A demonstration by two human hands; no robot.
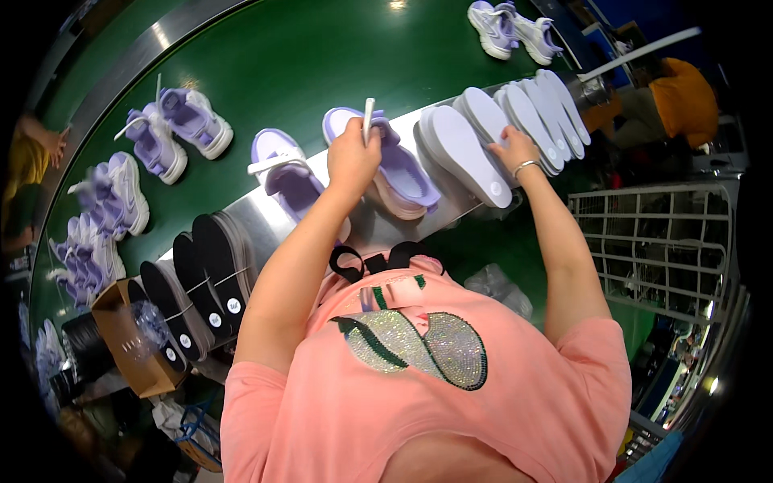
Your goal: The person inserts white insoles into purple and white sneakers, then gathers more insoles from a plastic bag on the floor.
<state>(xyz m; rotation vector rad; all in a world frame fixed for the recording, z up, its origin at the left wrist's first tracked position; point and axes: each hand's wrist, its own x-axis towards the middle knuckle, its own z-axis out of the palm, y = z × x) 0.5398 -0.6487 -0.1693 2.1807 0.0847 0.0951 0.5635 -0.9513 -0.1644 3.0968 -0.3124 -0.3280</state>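
Left hand (352, 157) closed around a pale brush-like tool (368, 119), apparently, over lilac shoe (403, 173) at frame centre. Right hand (513, 149) spread, fingertips on white insoles (471, 149), upper right. Best kept: shoe steadied, strokes short.

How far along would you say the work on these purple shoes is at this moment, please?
Done, it seems: finished-looking pairs sit on the green belt. In hand: the left hand holds a white tool over a purple shoe on the metal ledge, while the right hand rests on the white insoles. Left: that insole row and the black insoles.
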